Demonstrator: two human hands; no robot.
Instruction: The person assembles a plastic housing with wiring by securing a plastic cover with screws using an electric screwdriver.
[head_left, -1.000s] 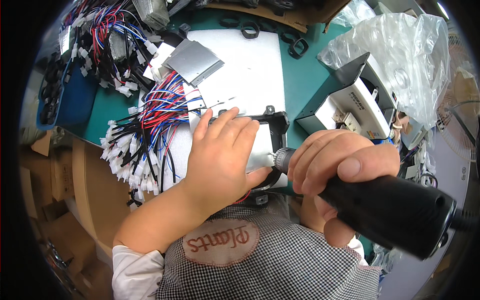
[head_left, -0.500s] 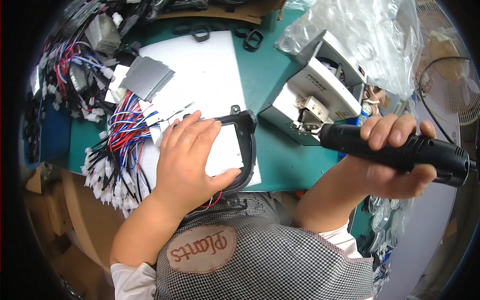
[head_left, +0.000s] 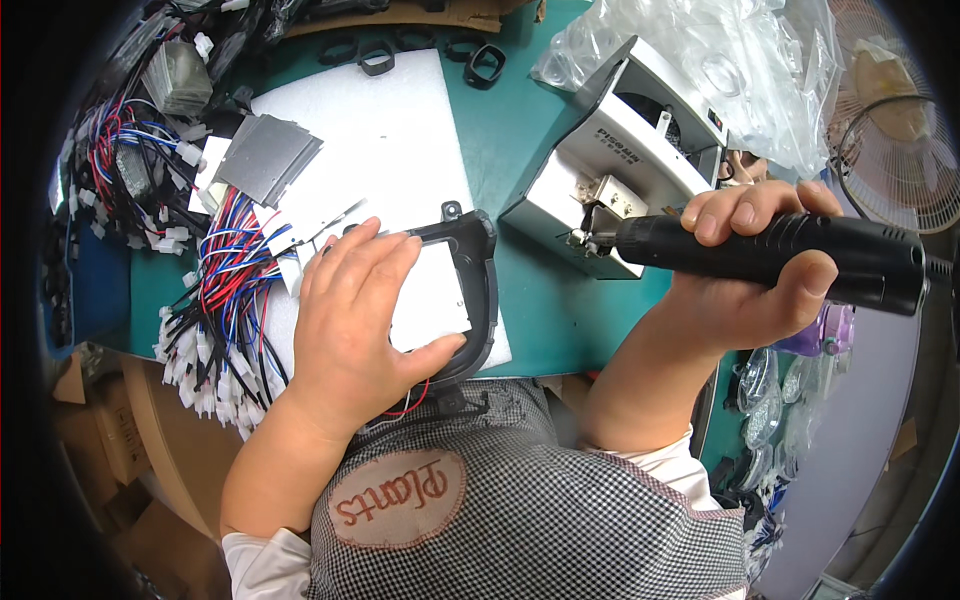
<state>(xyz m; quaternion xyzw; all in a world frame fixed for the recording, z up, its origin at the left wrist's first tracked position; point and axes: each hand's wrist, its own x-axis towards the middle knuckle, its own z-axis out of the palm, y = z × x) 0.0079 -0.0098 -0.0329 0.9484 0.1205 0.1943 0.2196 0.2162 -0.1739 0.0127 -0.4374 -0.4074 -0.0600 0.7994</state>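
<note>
A black cylindrical electric screwdriver (head_left: 780, 254) lies across my right hand (head_left: 765, 250), with the fingers and thumb closed round its body. Its tip meets the metal outlet of a grey-and-white screw feeder (head_left: 640, 150). My left hand (head_left: 355, 310) rests with fingers spread on a white rectangular panel (head_left: 435, 295). That panel sits inside a black plastic housing (head_left: 484, 290) with rounded corners, whose left part my hand hides. Red and white wires (head_left: 408, 402) come out at the housing's near edge. Beneath the housing is a white foam sheet (head_left: 400, 130).
Bundled red, blue, white and black wires (head_left: 235, 260) with white connectors lie left, beside stacked grey plates (head_left: 268, 160). A blue bin (head_left: 95, 290) stands at the far left. Black rings (head_left: 485, 66) line the back. Clear plastic bags (head_left: 700, 70) and a fan (head_left: 895, 130) are at right.
My right hand has raised the screwdriver slightly and shifted it left, bringing its tip to the feeder outlet. The whole view has shifted a little. My left hand stays on the panel.
</note>
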